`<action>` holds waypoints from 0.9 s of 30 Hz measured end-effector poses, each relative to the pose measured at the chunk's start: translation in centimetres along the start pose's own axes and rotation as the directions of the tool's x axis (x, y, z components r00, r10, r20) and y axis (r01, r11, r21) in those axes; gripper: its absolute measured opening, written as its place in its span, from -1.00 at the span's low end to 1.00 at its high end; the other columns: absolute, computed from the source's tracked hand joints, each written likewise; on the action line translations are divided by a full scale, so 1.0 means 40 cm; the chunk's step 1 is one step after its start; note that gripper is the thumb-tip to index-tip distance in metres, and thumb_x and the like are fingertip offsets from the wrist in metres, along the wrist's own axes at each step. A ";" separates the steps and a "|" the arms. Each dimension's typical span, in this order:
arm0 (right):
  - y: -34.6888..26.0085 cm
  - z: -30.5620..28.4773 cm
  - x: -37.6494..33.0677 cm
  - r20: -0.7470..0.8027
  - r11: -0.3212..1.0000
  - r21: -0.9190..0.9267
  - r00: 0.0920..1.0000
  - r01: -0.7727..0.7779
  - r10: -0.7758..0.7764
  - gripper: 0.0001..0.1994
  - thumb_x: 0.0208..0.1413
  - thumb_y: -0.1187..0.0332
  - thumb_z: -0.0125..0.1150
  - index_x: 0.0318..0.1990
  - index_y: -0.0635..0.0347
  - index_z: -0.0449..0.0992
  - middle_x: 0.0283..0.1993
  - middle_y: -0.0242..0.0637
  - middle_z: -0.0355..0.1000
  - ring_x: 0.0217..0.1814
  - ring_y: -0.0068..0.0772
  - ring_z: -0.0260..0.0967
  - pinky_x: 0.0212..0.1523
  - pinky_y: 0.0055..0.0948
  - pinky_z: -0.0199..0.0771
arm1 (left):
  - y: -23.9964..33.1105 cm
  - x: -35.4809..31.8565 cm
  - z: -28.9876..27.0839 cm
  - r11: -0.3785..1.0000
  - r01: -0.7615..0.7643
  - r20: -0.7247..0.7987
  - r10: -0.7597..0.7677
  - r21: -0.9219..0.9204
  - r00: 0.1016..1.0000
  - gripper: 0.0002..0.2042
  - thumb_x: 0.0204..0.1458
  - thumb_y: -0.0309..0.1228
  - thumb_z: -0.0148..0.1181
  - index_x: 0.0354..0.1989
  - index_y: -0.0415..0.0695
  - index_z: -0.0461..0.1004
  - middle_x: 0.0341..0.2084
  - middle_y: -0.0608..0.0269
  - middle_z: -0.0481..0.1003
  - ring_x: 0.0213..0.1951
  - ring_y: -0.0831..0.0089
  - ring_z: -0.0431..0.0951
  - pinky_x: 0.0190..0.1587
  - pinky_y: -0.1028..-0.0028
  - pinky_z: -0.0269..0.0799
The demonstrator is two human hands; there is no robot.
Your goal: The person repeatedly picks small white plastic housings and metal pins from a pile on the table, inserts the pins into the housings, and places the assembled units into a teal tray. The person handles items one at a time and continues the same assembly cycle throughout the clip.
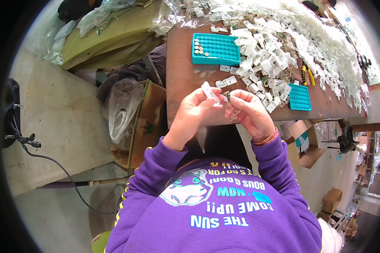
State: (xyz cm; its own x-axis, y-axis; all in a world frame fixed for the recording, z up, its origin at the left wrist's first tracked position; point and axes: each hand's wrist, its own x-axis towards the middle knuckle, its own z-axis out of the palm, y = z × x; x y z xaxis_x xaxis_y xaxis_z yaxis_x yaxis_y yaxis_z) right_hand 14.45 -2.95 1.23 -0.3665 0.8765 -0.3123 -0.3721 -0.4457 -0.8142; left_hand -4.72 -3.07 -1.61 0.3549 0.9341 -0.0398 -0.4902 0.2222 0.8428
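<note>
Above the table's near edge, my left hand (193, 110) is closed on a small white plastic case (210, 93), its fingers and thumb pinching the sides. Close beside it, my right hand (252, 113) pinches a small dark electronic part (227, 96) between thumb and fingers; its exact kind is too small to make out. The two pieces are apart by a narrow gap. Just beyond my hands, another white plastic case (226, 82) lies on the brown table (183, 63). A large heap of similar white cases (261, 55) spreads to the right.
A stack of teal trays (215, 61) holds several small round pieces at its left end. A smaller teal tray (299, 98) lies at the right, near yellow-handled pliers (307, 76). Cardboard boxes (141, 126) stand below the table, one with a plastic bag (123, 111).
</note>
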 end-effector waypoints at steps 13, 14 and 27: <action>-0.012 0.036 -0.016 0.019 0.988 -0.152 1.000 0.011 -0.008 -0.87 0.11 0.35 0.25 -0.28 0.21 0.52 -0.41 -0.46 0.46 -0.44 -0.69 0.40 -0.42 -0.70 0.37 | 0.001 -0.017 0.025 0.981 -0.136 -0.139 0.155 0.140 0.978 -0.67 -0.02 -0.53 0.33 -0.07 -0.22 0.43 -0.31 0.31 0.53 -0.23 0.63 0.50 -0.14 0.63 0.40; -0.012 0.041 -0.019 -0.006 0.984 -0.178 1.000 0.009 -0.010 -0.87 0.11 0.35 0.25 -0.28 0.21 0.52 -0.41 -0.46 0.46 -0.44 -0.70 0.39 -0.41 -0.71 0.37 | -0.001 -0.015 0.027 0.977 -0.134 -0.138 0.157 0.163 0.978 -0.69 -0.03 -0.53 0.33 -0.09 -0.22 0.42 -0.32 0.31 0.53 -0.24 0.63 0.50 -0.15 0.64 0.40; -0.005 0.024 -0.020 0.252 0.972 0.084 0.948 -0.222 0.194 -0.71 0.03 0.39 0.29 -0.09 0.17 0.40 -0.17 -0.42 0.42 -0.17 -0.58 0.45 -0.10 -0.42 0.55 | 0.028 -0.015 0.029 0.999 -0.037 0.190 0.040 -0.016 0.981 -0.81 -0.02 -0.61 0.25 -0.28 -0.20 0.36 -0.37 0.26 0.50 -0.32 0.59 0.52 -0.24 0.59 0.46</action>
State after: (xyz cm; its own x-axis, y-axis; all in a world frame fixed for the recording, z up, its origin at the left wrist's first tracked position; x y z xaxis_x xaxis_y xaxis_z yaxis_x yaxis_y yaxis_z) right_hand 13.99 -3.75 2.10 -0.6347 0.6983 -0.3309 -0.3521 -0.6425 -0.6806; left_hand -4.55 -3.72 -0.01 0.4797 0.8721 0.0964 -0.5161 0.1916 0.8348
